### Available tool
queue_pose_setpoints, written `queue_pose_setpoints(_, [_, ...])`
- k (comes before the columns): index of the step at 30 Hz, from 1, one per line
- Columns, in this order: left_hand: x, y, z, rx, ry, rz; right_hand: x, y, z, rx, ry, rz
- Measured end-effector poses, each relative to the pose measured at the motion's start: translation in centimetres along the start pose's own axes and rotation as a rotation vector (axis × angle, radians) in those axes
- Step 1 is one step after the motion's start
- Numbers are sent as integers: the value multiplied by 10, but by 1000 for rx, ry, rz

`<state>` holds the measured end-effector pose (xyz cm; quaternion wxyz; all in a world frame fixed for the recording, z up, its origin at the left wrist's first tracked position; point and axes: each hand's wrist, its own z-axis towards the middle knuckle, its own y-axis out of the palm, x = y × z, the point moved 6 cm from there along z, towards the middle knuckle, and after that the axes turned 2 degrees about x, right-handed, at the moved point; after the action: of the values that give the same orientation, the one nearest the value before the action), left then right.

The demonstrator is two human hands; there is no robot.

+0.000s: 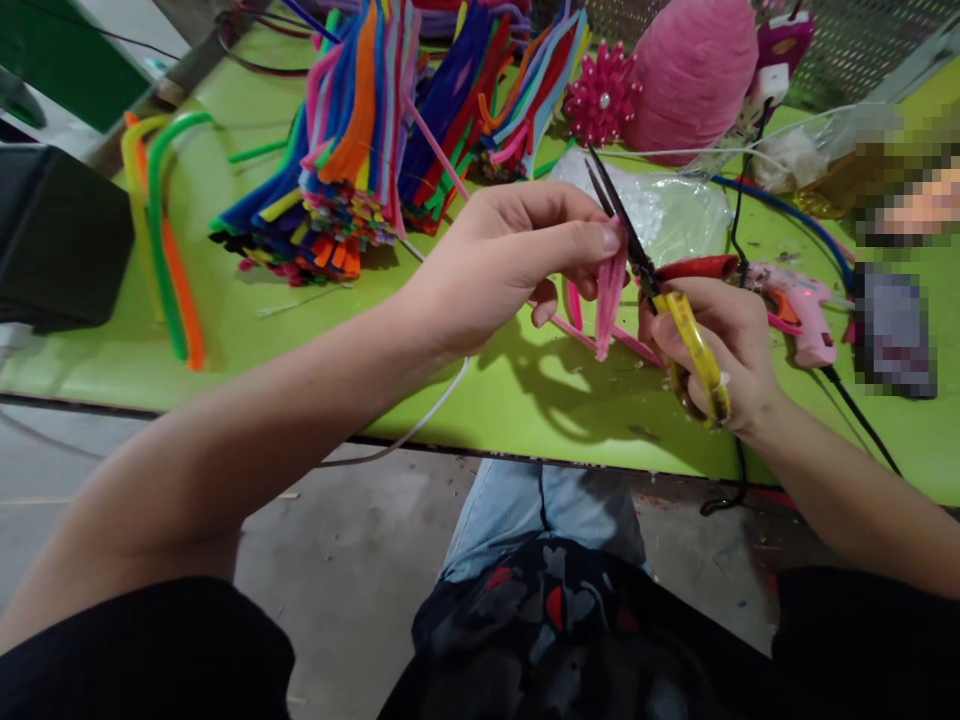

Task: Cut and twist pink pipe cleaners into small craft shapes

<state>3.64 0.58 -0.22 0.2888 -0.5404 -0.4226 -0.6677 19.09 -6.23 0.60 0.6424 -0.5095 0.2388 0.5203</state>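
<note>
My left hand (pixel 510 260) pinches a small bundle of pink pipe cleaners (pixel 609 300) between thumb and fingers, above the green table (pixel 525 390). The bundle hangs down from my fingertips. My right hand (pixel 720 340) grips scissors (pixel 660 280) with one red and one yellow handle. Their black blades point up and left, and are parted beside the top of the pink bundle, right next to my left thumb.
A heap of many-coloured pipe cleaners (pixel 375 130) lies at the back left. Bent green, orange and yellow ones (pixel 169 250) rest at the left. A pink yarn cone (pixel 694 70), a pink flower (pixel 600 95), a clear plastic bag (pixel 675 210) and a pink glue gun (pixel 802 310) with cable sit behind and to the right.
</note>
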Motion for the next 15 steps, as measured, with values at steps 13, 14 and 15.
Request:
queue_pose_setpoints(13, [-1,-2,1,28,-39,27,2,-1,-2,-36,-10,-49])
queue_pose_setpoints(14, [-1,-1,1,21,-35,27,1,-2,-1,-26,-14,-50])
queue_pose_setpoints(15, [-1,-1,0,13,-29,29,0,-3,-1,-14,-23,-63])
